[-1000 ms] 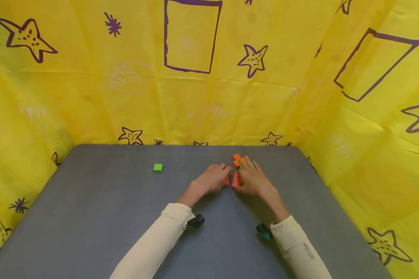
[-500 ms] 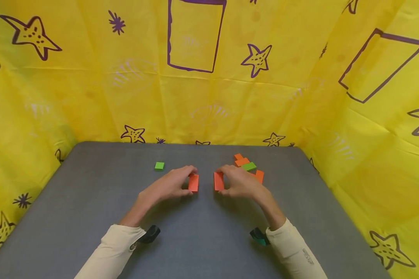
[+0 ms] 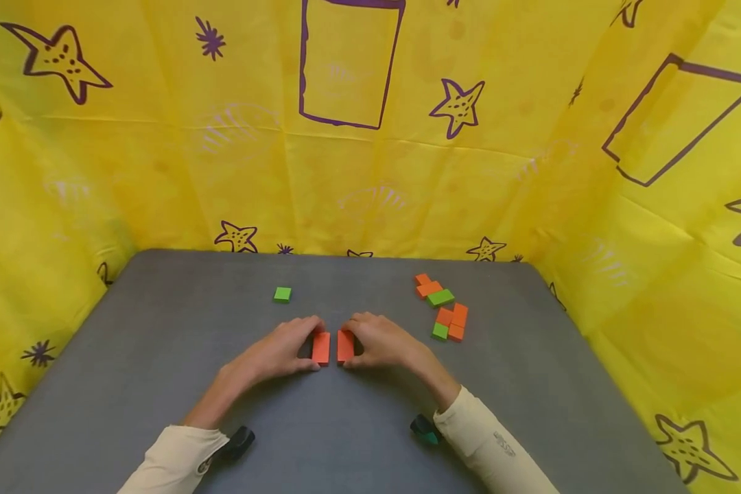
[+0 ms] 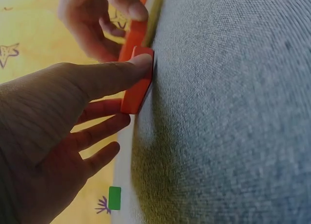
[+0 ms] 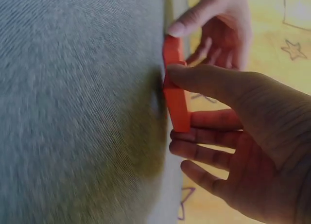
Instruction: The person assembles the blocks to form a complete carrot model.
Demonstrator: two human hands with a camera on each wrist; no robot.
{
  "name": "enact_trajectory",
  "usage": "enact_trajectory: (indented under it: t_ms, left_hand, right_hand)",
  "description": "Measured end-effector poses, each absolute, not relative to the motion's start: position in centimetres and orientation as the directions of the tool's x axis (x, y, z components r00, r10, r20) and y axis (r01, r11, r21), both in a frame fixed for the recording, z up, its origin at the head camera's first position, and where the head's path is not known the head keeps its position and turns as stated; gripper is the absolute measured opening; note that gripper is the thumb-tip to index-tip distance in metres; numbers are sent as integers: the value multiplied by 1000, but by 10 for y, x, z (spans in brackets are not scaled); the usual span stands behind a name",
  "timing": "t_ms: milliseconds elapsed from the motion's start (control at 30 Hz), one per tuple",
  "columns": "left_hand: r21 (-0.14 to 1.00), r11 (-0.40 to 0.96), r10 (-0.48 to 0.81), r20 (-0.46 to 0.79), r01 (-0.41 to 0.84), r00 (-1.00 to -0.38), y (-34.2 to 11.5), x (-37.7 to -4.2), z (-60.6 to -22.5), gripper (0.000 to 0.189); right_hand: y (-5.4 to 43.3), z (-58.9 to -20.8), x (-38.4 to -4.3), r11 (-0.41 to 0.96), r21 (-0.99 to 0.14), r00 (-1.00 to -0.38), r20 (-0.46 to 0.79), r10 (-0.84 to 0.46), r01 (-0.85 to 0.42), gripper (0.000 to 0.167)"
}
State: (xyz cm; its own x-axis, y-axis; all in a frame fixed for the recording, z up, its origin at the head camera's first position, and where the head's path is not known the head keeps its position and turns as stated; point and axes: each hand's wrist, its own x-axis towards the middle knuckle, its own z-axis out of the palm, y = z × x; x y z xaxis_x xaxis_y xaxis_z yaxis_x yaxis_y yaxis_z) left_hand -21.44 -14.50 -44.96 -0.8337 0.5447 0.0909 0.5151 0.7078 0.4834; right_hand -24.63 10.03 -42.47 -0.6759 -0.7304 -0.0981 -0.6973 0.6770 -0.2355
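Near the middle of the grey table, my left hand [image 3: 286,348] pinches an orange-red block [image 3: 321,348] between thumb and fingers. Facing it, my right hand [image 3: 379,342] pinches a second orange-red block [image 3: 345,346] in the same way. A narrow gap separates the two blocks in the head view, their long sides roughly parallel. The left wrist view shows the thumb on the near end of the left block [image 4: 137,83], close over the table. In the right wrist view the right block [image 5: 177,105] is held by thumb and fingers, the other fingers spread loosely.
On the grey table [image 3: 130,357], a green block [image 3: 282,295] lies at the back left. Several orange and green blocks lie in two groups at the right, including a green block [image 3: 440,297] and an orange block [image 3: 460,315]. A yellow patterned cloth [image 3: 346,171] surrounds the table.
Both hands have left the block group at the right, each carrying an orange-red block left and toward the person. The gap between the blocks has narrowed over the last half second.
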Motion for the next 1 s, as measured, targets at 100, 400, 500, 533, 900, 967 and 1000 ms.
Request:
enact_trajectory:
  t_ms: [100,400,500,533,900,967,1000]
  left_hand:
    - [495,695,552,97,522,-828,-144,-213,-450,57]
    - [539,654,567,116,531,-815,-144,-215,-450,64]
    - [543,655,564,111,525,-819,-144,-216,-451,64]
    - [540,659,561,111,523,-820,-144,-217,-451,64]
    - [552,648,549,137,524,-824,-141,-216,-453,68]
    - [552,647,550,140,526,-823,-141,-216,-453,68]
    - [555,646,551,137,525,-823,-141,-216,-452,68]
  right_hand:
    - [91,-428,-247,668,-216,-660,-115,-742,-712,59]
    - [82,-428,-248,667,-217,-655,-135,-744,-713,64]
    - [82,-430,-248,663,-220,-651,-136,-747,-716,60]
    - [81,-430,-248,662,-221,-650,-133,-748,-716,59]
    - [80,-435,-247,653,-214,-650,-96,-754,-727,57]
    - [79,-436,-247,648,-206,-646,-86,-758,-733,55]
    - [79,-436,-247,646,-203,-645,-85,-760,-735,54]
